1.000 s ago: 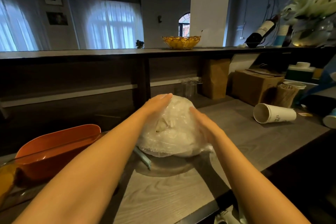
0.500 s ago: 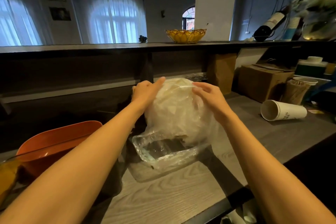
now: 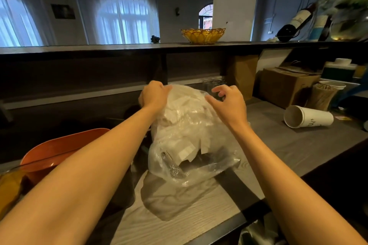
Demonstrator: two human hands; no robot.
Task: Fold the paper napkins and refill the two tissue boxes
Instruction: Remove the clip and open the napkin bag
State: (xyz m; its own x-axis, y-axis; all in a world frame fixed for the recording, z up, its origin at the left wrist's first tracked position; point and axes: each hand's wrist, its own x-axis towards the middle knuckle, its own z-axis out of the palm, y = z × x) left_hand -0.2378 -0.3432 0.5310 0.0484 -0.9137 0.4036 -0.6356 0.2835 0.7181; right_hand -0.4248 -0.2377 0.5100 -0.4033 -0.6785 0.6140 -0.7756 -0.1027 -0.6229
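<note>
Bag of napkins (image 3: pixel 185 135) now lifted off the counter (image 3: pixel 298 145), my left hand (image 3: pixel 153 95) clamped on its top, right hand (image 3: pixel 227 101) fingers loosely curled, apart, releasing — napkins coming out next, I judge

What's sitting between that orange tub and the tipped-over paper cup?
In the head view, the clear plastic bag of white napkins, held up by both hands.

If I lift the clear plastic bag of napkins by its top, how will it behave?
The plastic bag will probably sag and change shape, since its film is thin and crumpled. It looks light, being filled with loose white napkins. The glossy film may slip, so the left hand gripping its top seems wise.
</note>
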